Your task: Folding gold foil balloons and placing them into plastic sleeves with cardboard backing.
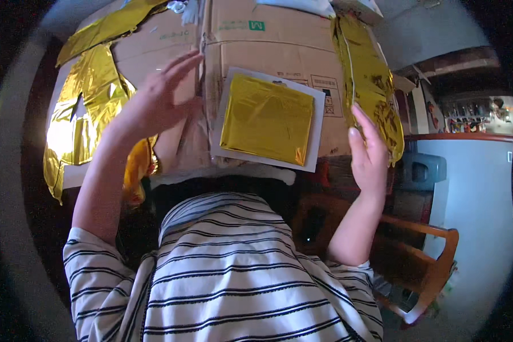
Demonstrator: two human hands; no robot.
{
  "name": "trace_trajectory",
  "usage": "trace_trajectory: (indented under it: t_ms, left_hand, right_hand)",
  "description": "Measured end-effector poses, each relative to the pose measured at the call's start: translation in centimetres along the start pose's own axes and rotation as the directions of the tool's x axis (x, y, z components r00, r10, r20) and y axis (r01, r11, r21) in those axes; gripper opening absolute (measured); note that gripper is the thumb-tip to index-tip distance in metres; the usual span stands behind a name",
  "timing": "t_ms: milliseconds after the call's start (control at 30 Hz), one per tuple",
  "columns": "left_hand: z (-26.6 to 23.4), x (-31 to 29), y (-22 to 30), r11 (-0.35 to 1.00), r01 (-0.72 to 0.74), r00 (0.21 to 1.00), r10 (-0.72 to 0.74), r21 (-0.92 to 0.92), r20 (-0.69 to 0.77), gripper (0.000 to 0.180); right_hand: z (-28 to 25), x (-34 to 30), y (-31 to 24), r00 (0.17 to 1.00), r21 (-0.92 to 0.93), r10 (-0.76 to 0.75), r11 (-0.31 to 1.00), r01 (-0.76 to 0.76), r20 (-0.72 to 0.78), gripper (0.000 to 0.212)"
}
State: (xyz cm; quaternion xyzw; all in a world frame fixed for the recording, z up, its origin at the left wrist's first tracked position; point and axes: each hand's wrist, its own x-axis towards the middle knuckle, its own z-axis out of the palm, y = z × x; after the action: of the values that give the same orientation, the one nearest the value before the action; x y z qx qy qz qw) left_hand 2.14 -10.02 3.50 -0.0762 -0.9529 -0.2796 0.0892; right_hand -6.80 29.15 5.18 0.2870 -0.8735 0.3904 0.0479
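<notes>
Fingers of the left hand (162, 94): spread wide, thumb apart, above the cardboard (251, 57). Fingers of the right hand (370, 159): thumb and index narrowly separated; index tip at the near end of a thin white rod (350, 65); whether gripped, cannot tell. Between the hands, the gold foil square (268, 119) lies on a white sheet (318, 117), atop the cardboard. Outward: left foil piece (91, 85), right foil strip (373, 71).

Probably home room: wooden chair (411, 263), red-topped counter (459, 137) crowded with small items (468, 125).
</notes>
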Motion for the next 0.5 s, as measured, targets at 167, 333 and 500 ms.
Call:
trace_trajectory:
  t_ms: [167, 333, 500]
  left_hand:
    - [-3.0, -3.1, -0.6, 0.983, 0.185, 0.982, -0.184, 0.021, -0.043, 0.053]
    - [-2.1, -4.5, 2.0, 0.986, 0.166, 0.986, -0.166, -0.001, -0.027, 0.051]
    - [-0.4, -6.2, 3.4, 0.977, 0.212, 0.97, -0.208, 0.02, -0.127, 0.047]
  right_hand:
    - [-0.5, -2.5, 0.5, 0.992, -0.037, 0.071, 0.996, -0.075, -0.109, 0.034]
    - [1.5, -2.4, 0.4, 0.992, -0.081, 0.031, 0.996, -0.041, -0.118, 0.032]
    - [3.0, -1.6, -1.2, 0.997, -0.066, 0.015, 0.998, -0.02, -0.078, 0.034]
